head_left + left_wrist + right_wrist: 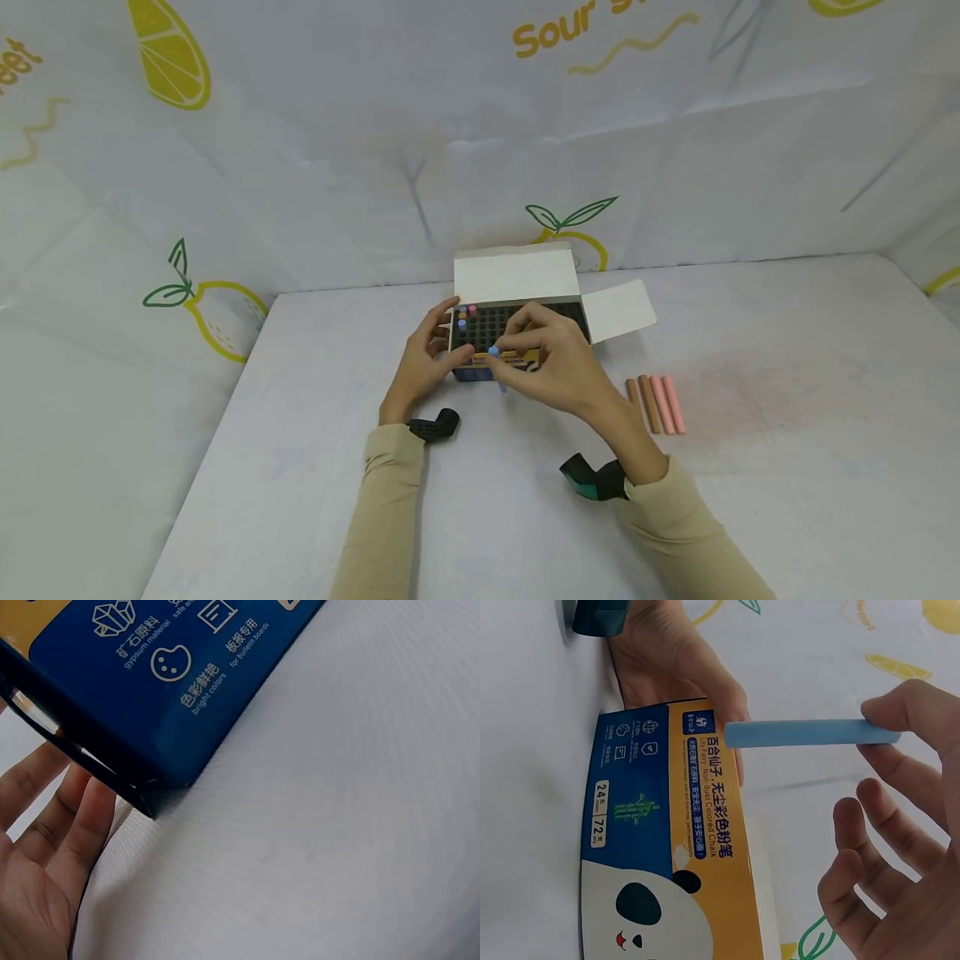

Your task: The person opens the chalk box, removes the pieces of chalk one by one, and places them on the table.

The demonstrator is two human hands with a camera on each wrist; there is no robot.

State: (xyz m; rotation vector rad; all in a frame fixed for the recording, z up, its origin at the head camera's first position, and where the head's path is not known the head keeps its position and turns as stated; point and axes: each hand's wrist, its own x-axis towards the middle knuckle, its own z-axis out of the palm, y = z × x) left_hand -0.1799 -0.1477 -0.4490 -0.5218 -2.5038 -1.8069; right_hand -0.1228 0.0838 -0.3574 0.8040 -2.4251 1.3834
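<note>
A chalk box (641,787), blue, orange and white with a panda on its front, stands on the table with its lid up. Inside, a dark grid of holes (491,321) carries a few chalk ends at its left side, among them a pink one (472,310) and a blue one (462,326). My left hand (423,360) grips the box's left end, thumb at the front edge and fingers along the side. Between thumb and index finger, my right hand (558,364) pinches a light blue chalk stick (802,733) by one end, just above the box's front edge. Its other fingers curl loosely.
Brown chalk sticks (650,404) and pink chalk sticks (667,404) lie side by side on the white tablecloth (510,517), right of the box. A white flap (618,308) sticks out from the box's right end. Behind stands a lemon-printed backdrop (337,167).
</note>
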